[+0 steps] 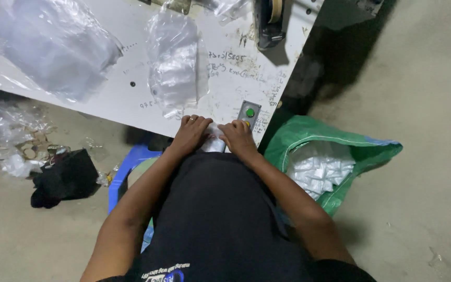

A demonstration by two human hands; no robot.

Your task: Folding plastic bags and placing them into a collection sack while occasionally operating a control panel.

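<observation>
1. Both hands are down at the near edge of the white desk (131, 99), pressed together over a small clear plastic packet (214, 142) that sits right at the desk's edge, just above the person's lap.
2. Left hand (190, 133): fingers curled down onto the packet's left side, holding it. There's a ring on one finger.
3. Right hand (238, 137): fingers bent over the packet's right side, gripping it too. Most of the packet is hidden under the two hands.
4. Just beyond the right hand there's a little grey switch box with a green button (249, 112) on the desk.
5. Further up the desk: a crumpled clear bag (176, 62) in the middle and a bigger pile of clear plastic (48, 44) off to the left.
6. On the floor to the right, a green woven sack (335, 138) lies open, full of small white packets (319, 171).
7. Left side of the floor has a black cloth (63, 177) and some plastic scraps (11, 130); a blue stool (126, 169) peeks out beside the left arm.
</observation>
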